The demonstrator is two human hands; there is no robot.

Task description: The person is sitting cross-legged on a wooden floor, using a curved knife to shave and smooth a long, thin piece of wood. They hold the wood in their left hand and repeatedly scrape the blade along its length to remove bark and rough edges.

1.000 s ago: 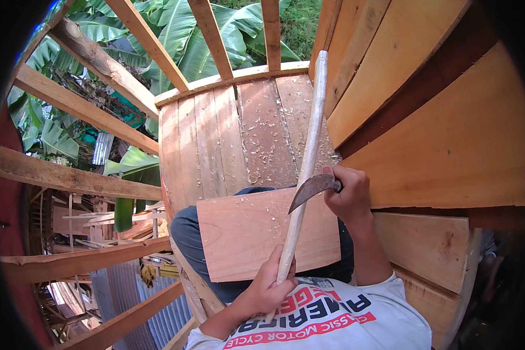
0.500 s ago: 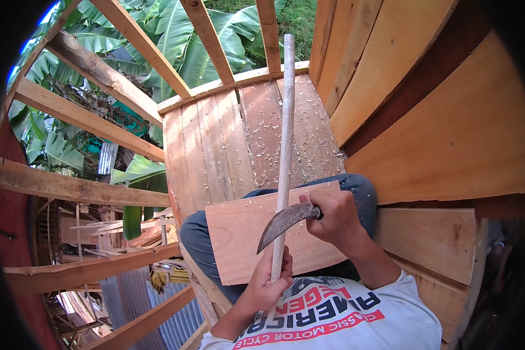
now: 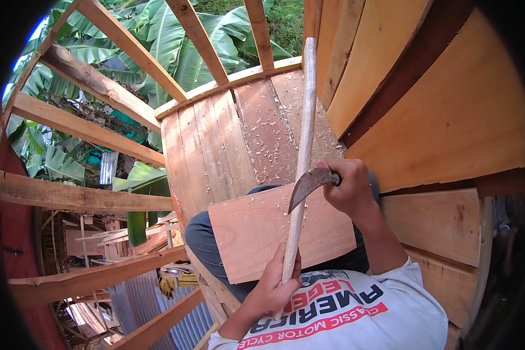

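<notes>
A long pale wooden stick (image 3: 307,111) runs from near my chest up and away, leaning slightly right. My left hand (image 3: 277,281) is closed around its lower part. My right hand (image 3: 351,185) grips a curved knife (image 3: 310,185), whose handle is mostly hidden in the fist. The dark, hooked blade lies across the stick about midway along, its tip pointing down and left. Under the stick, a flat wooden board (image 3: 256,233) rests over my lap, with a few shavings on it.
Wood shavings (image 3: 274,157) are scattered over the plank floor (image 3: 207,151) ahead. A slatted railing (image 3: 93,131) stands on the left, with banana leaves (image 3: 181,52) beyond. Plank walling (image 3: 443,128) rises on the right. Corrugated metal sheets (image 3: 140,306) lie below at left.
My right hand and the knife have moved up and to the right along the stick. The stick's far end has swung right, and my left hand has shifted slightly right with it.
</notes>
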